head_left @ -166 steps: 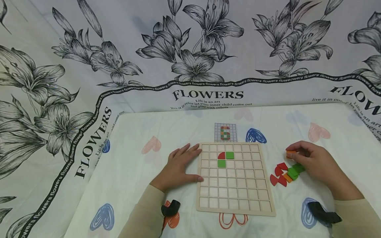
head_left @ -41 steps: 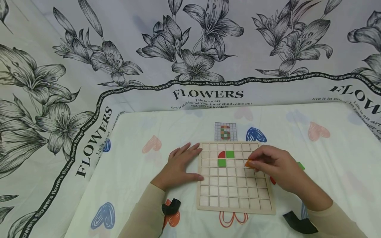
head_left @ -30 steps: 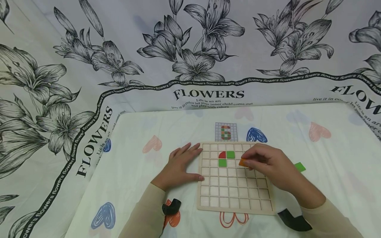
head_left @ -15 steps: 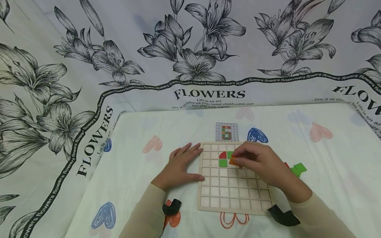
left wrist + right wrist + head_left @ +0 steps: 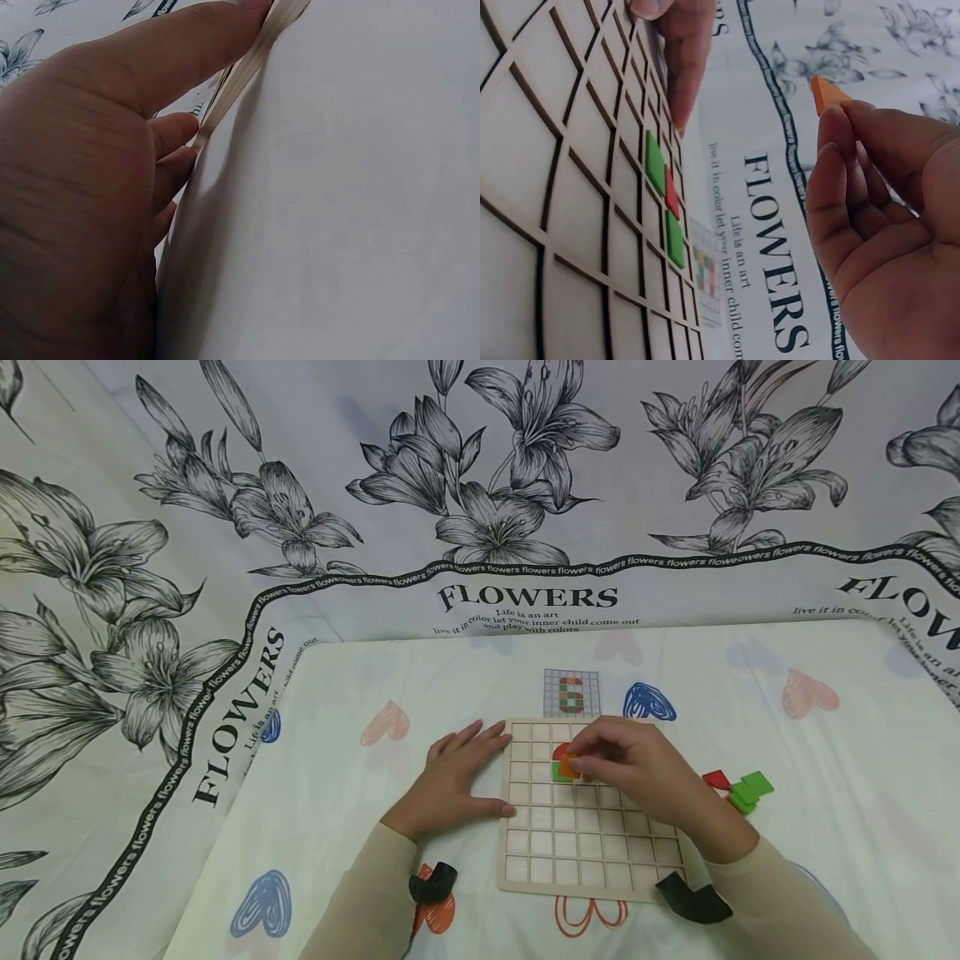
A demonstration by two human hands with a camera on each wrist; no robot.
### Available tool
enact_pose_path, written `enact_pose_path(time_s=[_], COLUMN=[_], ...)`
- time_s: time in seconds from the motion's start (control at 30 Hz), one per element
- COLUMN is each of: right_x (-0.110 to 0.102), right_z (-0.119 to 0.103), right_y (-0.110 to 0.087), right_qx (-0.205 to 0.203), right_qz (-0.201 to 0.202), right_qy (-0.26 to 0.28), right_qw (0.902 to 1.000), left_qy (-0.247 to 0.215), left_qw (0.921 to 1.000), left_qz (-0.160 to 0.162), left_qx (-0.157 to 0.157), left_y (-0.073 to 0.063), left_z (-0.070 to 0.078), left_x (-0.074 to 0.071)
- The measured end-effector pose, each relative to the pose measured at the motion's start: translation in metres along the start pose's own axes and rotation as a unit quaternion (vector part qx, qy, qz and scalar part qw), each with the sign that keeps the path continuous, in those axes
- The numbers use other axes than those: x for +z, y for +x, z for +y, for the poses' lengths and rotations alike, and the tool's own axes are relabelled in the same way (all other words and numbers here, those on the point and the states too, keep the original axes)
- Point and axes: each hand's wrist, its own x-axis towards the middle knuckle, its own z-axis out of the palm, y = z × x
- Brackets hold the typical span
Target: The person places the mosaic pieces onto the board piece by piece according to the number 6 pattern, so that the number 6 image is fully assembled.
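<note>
My right hand [image 5: 637,768] pinches an orange tile [image 5: 567,767] between thumb and fingertips, above the wooden grid board [image 5: 592,852]. In the right wrist view the orange tile [image 5: 829,96] is held clear of the board [image 5: 577,202]. On the board sit a red quarter-round tile [image 5: 671,189] and two green square tiles, one green tile [image 5: 654,161] on each side of it. In the head view the right fingers hide one green tile and partly cover the others. My left hand [image 5: 453,781] rests with spread fingers against the board's left edge; thumb and fingertips touch the rim.
A small pattern card [image 5: 555,693] with a coloured figure lies behind the board. To the right lies a loose pile with a red tile [image 5: 717,779] and green tiles [image 5: 757,783], partly hidden by the right forearm. A flower-print cloth [image 5: 525,597] hangs beyond the table.
My right hand picked the orange tile from the pile at the right and carried it left over the board to the coloured tiles. The left hand stays at the board's edge.
</note>
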Motion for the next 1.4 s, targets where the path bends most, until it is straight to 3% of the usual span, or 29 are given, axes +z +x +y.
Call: enact_pose_path(time_s=[0.3,0.7,1.4], right_x=[0.007,0.019,0.022], right_z=[0.015,0.032,0.04], right_y=[0.0,0.001,-0.002], right_qx=[0.021,0.064,0.052], right_qz=[-0.011,-0.038,-0.06], right_qy=[-0.004,-0.062,-0.087], right_qw=[0.9997,0.9953,0.993], left_qy=[0.002,0.001,0.002], left_qw=[1.0,1.0,1.0], left_qz=[-0.004,0.0,-0.001], left_qx=[-0.006,-0.002,-0.007], left_y=[-0.001,-0.002,0.0], left_z=[0.0,-0.001,0.002], left_x=[-0.001,-0.002,-0.001])
